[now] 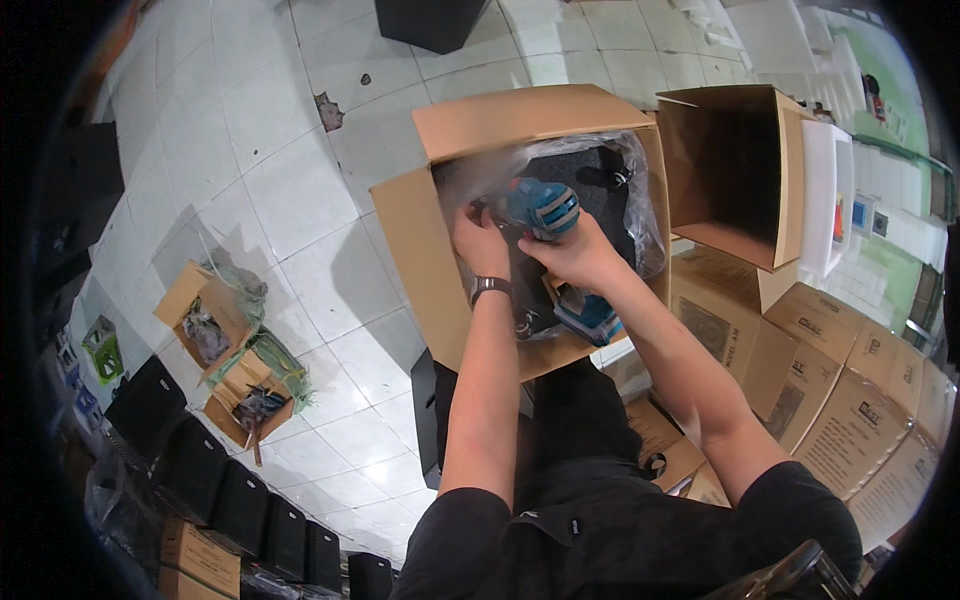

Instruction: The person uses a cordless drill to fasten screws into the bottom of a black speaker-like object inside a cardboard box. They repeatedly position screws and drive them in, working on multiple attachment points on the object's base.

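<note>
My right hand (578, 258) is wrapped round the handle of a teal and grey cordless drill (548, 206). The drill's front end points left, toward my left hand (480, 240). Bent fingers of that left hand are closed near the drill's nose; what they pinch there is too small and blurred to name. Both hands are over an open cardboard box (425, 270). Inside the box lies a black, panel-like thing (590, 165) with dark fittings, and clear plastic wrap (652, 215) is bunched around it. The drill's teal base shows below my right wrist.
An open cardboard box (735, 175) stands at the right, above several closed cartons (850, 400). Two small open boxes (205, 325) with loose parts sit on the tiled floor at left. Black cases (200, 465) line the lower left. A black object (430, 20) stands at the far side.
</note>
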The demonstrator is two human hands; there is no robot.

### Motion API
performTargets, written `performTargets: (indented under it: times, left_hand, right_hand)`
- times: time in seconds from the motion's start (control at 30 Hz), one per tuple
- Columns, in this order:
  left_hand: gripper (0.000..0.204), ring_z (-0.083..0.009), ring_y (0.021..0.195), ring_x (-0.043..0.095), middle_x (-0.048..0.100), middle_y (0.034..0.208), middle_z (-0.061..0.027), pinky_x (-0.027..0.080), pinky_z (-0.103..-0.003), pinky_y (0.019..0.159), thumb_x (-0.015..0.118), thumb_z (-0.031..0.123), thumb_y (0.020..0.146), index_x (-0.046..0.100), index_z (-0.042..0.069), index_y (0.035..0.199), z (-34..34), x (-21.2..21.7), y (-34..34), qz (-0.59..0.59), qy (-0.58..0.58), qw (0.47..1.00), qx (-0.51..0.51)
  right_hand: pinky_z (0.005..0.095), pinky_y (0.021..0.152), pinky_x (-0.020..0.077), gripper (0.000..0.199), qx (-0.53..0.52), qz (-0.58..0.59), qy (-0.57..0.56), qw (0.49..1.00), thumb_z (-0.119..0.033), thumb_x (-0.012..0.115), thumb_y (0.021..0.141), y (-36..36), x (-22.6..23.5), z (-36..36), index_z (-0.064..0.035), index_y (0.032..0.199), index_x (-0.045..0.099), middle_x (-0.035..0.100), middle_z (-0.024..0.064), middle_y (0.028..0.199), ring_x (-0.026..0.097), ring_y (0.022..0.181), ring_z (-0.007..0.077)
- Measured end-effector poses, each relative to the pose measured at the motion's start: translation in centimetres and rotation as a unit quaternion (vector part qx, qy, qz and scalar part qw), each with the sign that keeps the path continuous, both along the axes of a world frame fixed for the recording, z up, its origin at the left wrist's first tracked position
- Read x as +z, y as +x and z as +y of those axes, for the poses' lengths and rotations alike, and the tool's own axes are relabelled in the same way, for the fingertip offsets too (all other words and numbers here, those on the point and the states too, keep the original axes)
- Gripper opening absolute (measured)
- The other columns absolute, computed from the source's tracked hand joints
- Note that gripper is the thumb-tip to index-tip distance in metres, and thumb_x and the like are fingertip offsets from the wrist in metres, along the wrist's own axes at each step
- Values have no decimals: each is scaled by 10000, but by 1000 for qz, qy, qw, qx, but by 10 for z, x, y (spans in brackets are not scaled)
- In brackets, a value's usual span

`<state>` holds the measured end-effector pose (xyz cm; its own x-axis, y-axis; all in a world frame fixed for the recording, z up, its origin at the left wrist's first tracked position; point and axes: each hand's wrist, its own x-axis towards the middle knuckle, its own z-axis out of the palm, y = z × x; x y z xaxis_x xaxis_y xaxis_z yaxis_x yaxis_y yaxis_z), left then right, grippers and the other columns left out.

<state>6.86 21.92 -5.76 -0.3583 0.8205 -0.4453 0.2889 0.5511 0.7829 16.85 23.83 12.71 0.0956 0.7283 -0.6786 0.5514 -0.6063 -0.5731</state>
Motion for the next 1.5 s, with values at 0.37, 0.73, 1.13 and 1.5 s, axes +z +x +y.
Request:
performTargets:
  times: [0.37,0.73,1.13,1.5]
  left_hand:
    - [257,-414,1066,718,748,1136,-231,552,-466,915,655,47,955,689,-7,1204,-2,-16,-1,-8,25,1000,-15]
    - [686,-270,1468,453,438,1617,-170,404,-409,1178,464,-53,954,336,-4,1626,33,6,-49,-286,-96,949,-90]
    - [571,-310,1346,560,603,1433,-176,452,-436,1123,596,146,1017,468,64,1567,72,38,-105,-62,59,964,-250]
    - [676,-510,1536,291,292,1674,-235,299,-579,1246,603,90,1011,383,267,1626,50,-11,-82,47,197,954,-220]
  right_hand:
    - [454,1016,556,510,18,-24,30,999,-209,811,835,-10,-5,-2,-71,1296,640,724,206,1253,674,1210,412]
    - [453,1040,546,453,28,-48,8,998,-184,788,830,-12,-3,18,-68,1250,663,718,217,1254,657,1223,418]
    - [415,978,550,410,76,-90,13,993,-200,786,868,-15,-4,14,-48,1235,682,726,184,1184,706,1128,339]
    - [396,966,545,434,56,-91,-1,994,-196,791,854,-19,0,15,-49,1243,669,732,166,1170,706,1102,296]
